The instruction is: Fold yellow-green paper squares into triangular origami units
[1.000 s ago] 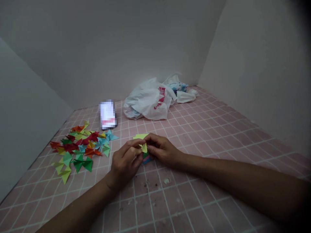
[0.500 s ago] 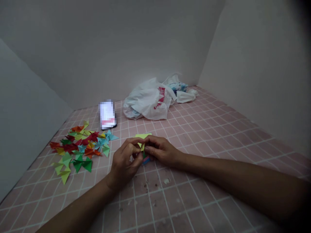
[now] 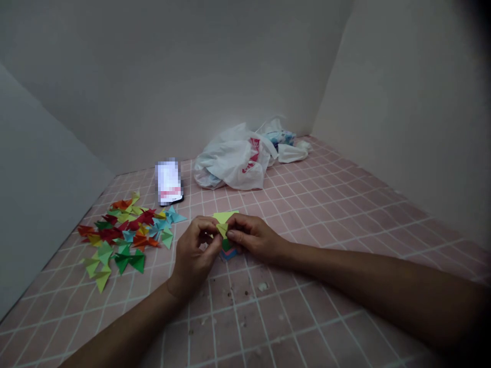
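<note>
A small folded piece of yellow paper (image 3: 222,230) is pinched between my two hands at the middle of the view. My left hand (image 3: 195,248) grips its left side with thumb and fingers. From the right, my right hand (image 3: 259,237) pinches the other side, its thumb toward me. Beneath and behind the hands lies a stack of coloured paper sheets (image 3: 227,213); yellow shows at the far side, green, pink and blue at the near side. My hands cover much of that stack.
Left of my hands lies a heap of folded paper pieces (image 3: 115,235) in red, orange, yellow, green and blue. Behind it is a lit phone (image 3: 169,181). White plastic bags (image 3: 233,158) rest by the back wall on the pink tiled surface (image 3: 326,317).
The yellow paper has turned: thin points showed before, now a flat triangular face does. My left fingers have shifted slightly, and more of the stack's near corner shows.
</note>
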`<action>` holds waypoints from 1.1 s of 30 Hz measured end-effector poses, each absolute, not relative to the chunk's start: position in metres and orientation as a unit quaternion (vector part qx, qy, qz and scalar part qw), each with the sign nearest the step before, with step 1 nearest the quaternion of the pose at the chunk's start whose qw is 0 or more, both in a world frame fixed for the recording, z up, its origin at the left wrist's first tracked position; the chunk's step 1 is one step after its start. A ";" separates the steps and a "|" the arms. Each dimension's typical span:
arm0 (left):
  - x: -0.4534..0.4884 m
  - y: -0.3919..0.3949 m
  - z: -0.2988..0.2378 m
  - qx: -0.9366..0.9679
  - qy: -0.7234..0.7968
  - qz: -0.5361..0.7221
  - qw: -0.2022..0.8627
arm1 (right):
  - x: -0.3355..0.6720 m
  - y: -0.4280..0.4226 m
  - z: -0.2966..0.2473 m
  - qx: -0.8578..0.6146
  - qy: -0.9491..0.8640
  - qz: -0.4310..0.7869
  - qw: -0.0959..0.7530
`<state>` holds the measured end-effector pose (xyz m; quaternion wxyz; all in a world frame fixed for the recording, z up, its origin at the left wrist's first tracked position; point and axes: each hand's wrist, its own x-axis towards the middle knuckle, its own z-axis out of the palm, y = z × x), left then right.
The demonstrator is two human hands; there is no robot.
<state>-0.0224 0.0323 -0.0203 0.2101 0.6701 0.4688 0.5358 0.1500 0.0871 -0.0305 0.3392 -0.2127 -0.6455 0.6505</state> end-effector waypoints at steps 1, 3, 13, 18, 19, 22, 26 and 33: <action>-0.022 0.033 -0.021 0.642 0.480 0.545 0.246 | 0.150 0.087 -0.031 -0.214 -0.641 0.655 0.339; -0.020 0.034 -0.021 0.589 0.493 0.554 0.321 | 0.149 0.087 -0.032 -0.215 -0.629 0.665 0.341; -0.019 0.033 -0.017 0.539 0.457 0.527 0.472 | 0.151 0.090 -0.032 -0.211 -0.585 0.709 0.333; -0.019 0.033 -0.016 0.524 0.459 0.530 0.483 | 0.152 0.092 -0.030 -0.201 -0.586 0.723 0.306; -0.019 0.033 -0.017 0.519 0.462 0.532 0.484 | 0.152 0.092 -0.030 -0.199 -0.587 0.724 0.302; -0.020 0.034 -0.018 0.505 0.466 0.529 0.499 | 0.151 0.091 -0.029 -0.201 -0.590 0.720 0.305; -0.021 0.036 -0.019 0.489 0.471 0.529 0.509 | 0.150 0.090 -0.029 -0.214 -0.572 0.725 0.319; -0.018 0.037 -0.017 0.472 0.475 0.524 0.526 | 0.148 0.091 -0.033 -0.214 -0.550 0.734 0.336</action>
